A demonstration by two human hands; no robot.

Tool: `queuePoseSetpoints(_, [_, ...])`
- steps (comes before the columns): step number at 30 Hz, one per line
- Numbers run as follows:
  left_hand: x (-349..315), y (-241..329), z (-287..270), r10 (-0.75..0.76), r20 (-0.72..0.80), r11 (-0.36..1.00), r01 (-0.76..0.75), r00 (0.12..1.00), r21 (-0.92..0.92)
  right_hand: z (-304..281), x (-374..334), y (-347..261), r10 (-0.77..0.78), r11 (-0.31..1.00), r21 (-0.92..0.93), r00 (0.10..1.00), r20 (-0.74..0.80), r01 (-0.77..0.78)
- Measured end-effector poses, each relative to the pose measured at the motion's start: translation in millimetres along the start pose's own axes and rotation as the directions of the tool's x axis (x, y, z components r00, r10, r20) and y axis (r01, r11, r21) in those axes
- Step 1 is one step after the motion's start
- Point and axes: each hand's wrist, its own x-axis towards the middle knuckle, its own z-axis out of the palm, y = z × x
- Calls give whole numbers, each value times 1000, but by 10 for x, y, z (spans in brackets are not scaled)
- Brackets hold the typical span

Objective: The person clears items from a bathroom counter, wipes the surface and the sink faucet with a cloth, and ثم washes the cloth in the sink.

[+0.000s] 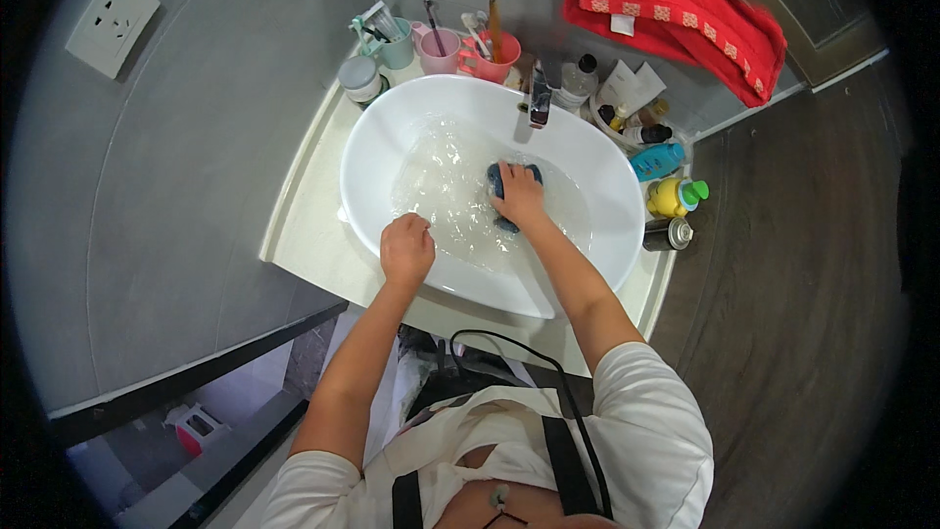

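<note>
A white oval washbasin (612, 245) holds water with ripples and glints across its surface. In the water, right of the middle, lies a bunched dark blue cloth (497, 179). My right hand (521, 192) grips it from above, and parts of the cloth show past the fingers. My left hand (406, 248) is curled into a loose fist over the basin's near left rim, with nothing visible in it. Beyond the basin stands a metal faucet (540, 98), and no stream shows below it.
Behind the basin stand green (397, 51), pink (438, 54) and red (497, 64) cups with toothbrushes, plus a lidded jar (360, 78). Along the right are a blue bottle (657, 161), yellow bottle (672, 197) and dark can (668, 234). A red towel (666, 20) hangs above.
</note>
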Motion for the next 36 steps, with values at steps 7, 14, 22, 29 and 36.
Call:
queuePoseSetpoints(7, [40,22,-51,7,74,999,-3,997,-52,68,439,218,359,814,513,930,-75,-272])
queuePoseSetpoints(14, [38,-6,-119,-58,145,950,99,988,-295,-273,979,-209,453,639,765,841,-294,-77])
queuePoseSetpoints(22, [157,-407,-60,-272,302,511,403,914,-760,-137,1599,-1139,459,452,892,851,-255,23])
queuePoseSetpoints(29, [224,-530,-503,-527,317,112,434,789,-894,26,1490,-1691,72,531,822,955,-287,206])
queuePoseSetpoints(36, [221,-765,-591,-698,187,57,314,691,-948,6,641,-2036,-299,380,923,952,63,58])
